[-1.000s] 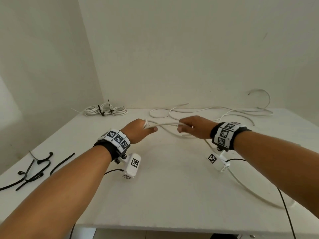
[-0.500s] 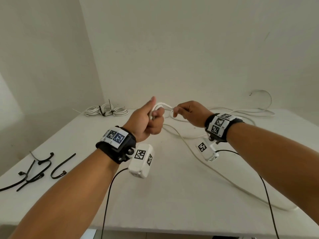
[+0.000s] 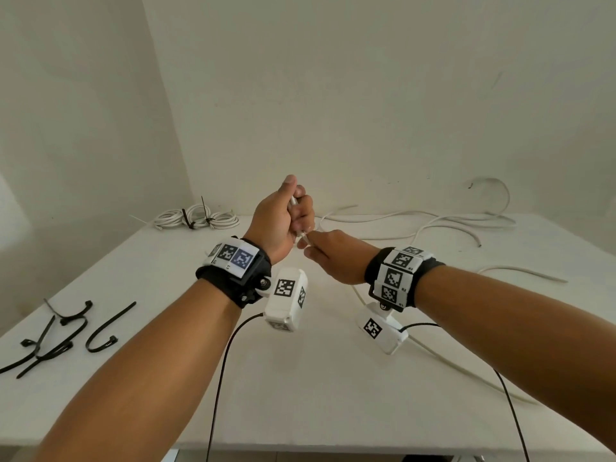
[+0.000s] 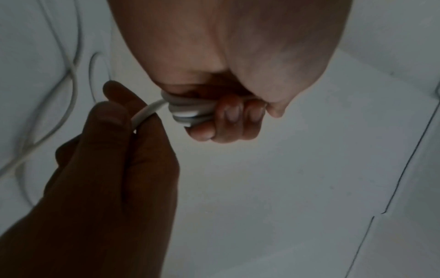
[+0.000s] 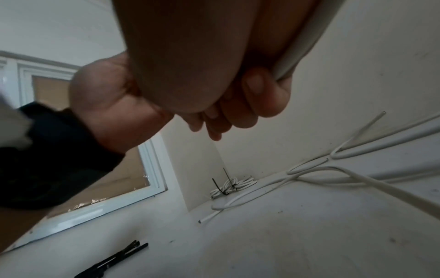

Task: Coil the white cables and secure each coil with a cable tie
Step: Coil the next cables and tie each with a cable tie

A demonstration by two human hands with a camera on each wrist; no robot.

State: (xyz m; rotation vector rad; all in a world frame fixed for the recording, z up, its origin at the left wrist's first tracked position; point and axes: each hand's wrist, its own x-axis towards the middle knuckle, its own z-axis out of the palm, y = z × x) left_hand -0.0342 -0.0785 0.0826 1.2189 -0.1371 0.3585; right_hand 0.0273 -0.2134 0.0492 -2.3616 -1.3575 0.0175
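Observation:
My left hand [image 3: 289, 217] is raised above the table in a fist, its fingers [image 4: 228, 120] curled round a few turns of white cable [image 4: 184, 111]. Just below it my right hand [image 3: 328, 258] pinches the same cable [image 4: 145, 112], which runs along its palm [image 5: 300, 48] and trails down to the table [image 3: 443, 358]. More loose white cable [image 3: 433, 225] lies sprawled at the back right. A finished coil [image 3: 196, 219] bound with black ties sits at the back left. Several black cable ties [image 3: 63, 335] lie at the left edge.
The white table [image 3: 316, 395] stands in a corner between two pale walls. Black wires [image 3: 220, 378] hang from the wrist cameras over the front edge. A white-framed window [image 5: 95, 188] shows in the right wrist view.
Both hands lifted the cable off the table. The left hand rose and closed into a fist round the cable, and the right hand moved down under it, wrapping the cable.

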